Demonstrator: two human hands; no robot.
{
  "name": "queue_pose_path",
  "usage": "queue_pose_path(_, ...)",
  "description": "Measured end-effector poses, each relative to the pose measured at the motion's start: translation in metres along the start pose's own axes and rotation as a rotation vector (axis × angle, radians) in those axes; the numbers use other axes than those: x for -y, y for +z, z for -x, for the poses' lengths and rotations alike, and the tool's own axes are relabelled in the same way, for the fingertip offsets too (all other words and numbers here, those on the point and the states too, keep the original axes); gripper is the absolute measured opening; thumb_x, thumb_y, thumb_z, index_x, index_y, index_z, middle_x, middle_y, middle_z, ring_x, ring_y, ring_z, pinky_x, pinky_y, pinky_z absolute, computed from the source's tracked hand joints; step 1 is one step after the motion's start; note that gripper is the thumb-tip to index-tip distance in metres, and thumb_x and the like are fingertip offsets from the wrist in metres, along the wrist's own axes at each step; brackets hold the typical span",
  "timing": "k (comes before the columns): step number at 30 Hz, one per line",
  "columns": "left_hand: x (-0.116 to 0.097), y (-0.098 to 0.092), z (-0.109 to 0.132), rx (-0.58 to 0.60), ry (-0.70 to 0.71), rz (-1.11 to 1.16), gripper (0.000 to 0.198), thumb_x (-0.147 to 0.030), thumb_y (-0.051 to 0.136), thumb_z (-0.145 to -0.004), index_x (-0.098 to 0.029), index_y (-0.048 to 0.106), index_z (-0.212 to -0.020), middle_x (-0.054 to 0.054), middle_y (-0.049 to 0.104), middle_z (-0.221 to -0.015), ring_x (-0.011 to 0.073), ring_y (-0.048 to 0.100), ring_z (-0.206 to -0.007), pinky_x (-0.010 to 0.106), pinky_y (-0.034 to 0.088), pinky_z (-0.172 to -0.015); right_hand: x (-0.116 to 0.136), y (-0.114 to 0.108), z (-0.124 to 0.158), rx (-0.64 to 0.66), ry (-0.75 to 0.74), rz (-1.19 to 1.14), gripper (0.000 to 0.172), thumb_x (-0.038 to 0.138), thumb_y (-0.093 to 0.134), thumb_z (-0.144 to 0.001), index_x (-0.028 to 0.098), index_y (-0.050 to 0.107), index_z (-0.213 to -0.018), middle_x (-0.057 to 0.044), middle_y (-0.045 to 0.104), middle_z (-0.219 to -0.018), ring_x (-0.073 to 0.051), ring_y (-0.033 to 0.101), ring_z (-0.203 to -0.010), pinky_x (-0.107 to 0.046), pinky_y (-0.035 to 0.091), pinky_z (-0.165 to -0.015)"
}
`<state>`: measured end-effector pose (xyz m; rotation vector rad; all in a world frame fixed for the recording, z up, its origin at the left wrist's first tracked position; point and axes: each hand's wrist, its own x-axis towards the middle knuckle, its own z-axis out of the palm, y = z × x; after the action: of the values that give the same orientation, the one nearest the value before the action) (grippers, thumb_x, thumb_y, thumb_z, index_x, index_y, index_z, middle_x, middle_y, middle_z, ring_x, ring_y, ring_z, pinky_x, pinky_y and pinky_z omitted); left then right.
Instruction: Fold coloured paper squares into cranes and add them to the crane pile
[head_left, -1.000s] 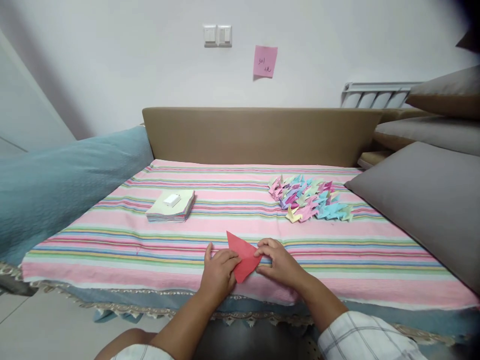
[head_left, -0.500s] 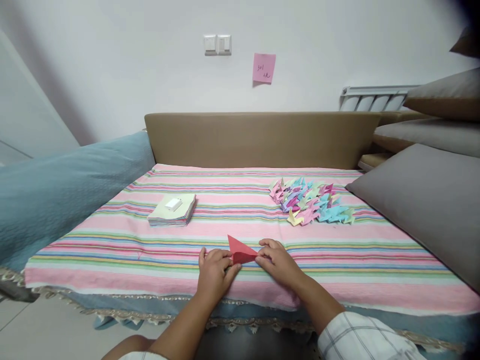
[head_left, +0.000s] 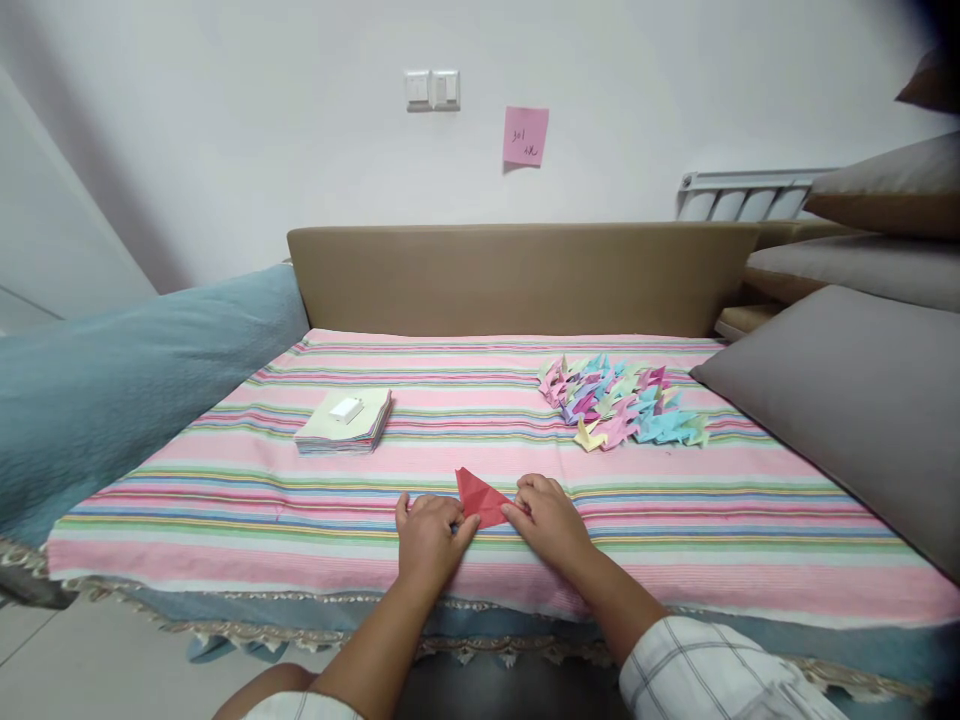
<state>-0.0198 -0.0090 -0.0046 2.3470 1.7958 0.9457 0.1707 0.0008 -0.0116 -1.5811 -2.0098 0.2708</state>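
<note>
A red paper, folded into a small triangle, lies on the striped pink cloth near its front edge. My left hand presses on the paper's left side with bent fingers. My right hand pinches the paper's right side, fingers curled onto it. Both hands touch the paper and hide its lower part.
A stack of coloured paper sheets with a small white object on top sits at left. A heap of folded paper cranes lies at right. Grey cushions border the right, a blue blanket the left.
The red paper went from a larger triangle to a smaller folded one lying flatter on the cloth. Both hands closed in on it.
</note>
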Motion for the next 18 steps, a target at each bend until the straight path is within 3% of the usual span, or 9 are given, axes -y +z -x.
queue_pose_path(18, 0.0007, 0.0038, 0.0013, -0.026, 0.000, -0.035, 0.023, -0.034, 0.062, -0.072, -0.020, 0.052, -0.056, -0.004, 0.061, -0.062, 0.0167, 0.055, -0.072, 0.049, 0.022, -0.098, 0.0001, 0.0017, -0.0007, -0.002, -0.006, 0.056, 0.022, 0.034, 0.055, -0.081, 0.020, 0.050, -0.064, -0.005, 0.055, -0.089, -0.019, 0.048, -0.085, -0.030, 0.036, -0.076)
